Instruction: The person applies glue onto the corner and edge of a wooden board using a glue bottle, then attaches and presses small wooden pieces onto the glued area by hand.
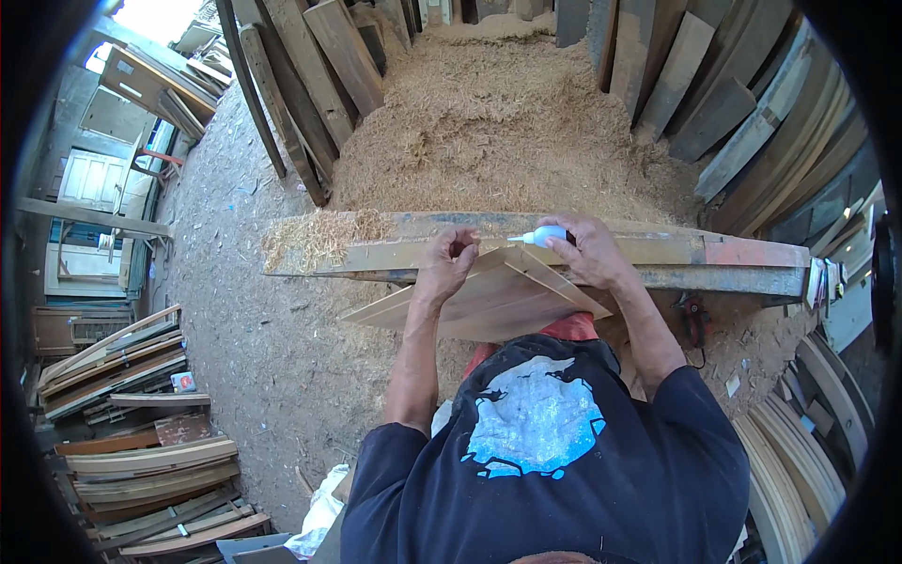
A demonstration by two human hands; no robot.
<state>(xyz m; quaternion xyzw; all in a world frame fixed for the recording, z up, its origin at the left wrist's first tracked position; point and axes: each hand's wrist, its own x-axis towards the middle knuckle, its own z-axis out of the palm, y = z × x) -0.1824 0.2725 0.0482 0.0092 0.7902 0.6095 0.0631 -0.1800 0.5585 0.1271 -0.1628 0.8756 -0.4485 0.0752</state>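
Dark shirt (648, 461) nearest, pale bottle (544, 235) juts leftward from right hand (590, 250)

No lettering can be read on the white bottle (548, 235) at the center of the frame, the dark shirt (648, 461) at lower center (its blue-and-white print (536, 418) included) or the small white-and-red item (183, 382) at left.

Glare upper left, dark curved rim.
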